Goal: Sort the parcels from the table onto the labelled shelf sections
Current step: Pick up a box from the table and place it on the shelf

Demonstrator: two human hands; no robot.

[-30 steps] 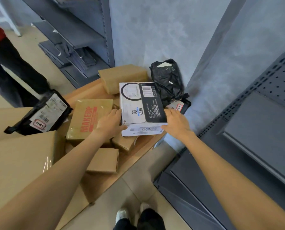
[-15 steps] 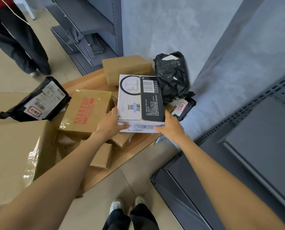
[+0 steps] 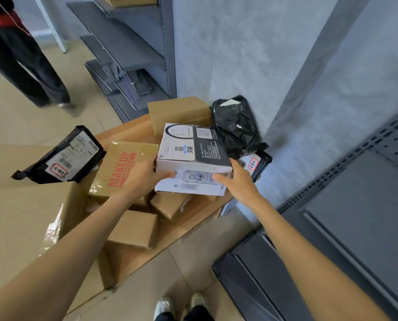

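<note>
Head view: left hand, right hand grasping white-black box; long axis left-right, tilted.

One white printed box; three black plastic mailers; one brown box marked MAKEUP. Four plain brown cartons show clearly; two hands.

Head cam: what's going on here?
A person is sorting parcels. Both hands, left hand and right hand, grip the white and black box by its near corners, tilted above the parcel pile on the wooden table. The MAKEUP box sits beside it. Nothing is on the grey shelf at right.
</note>
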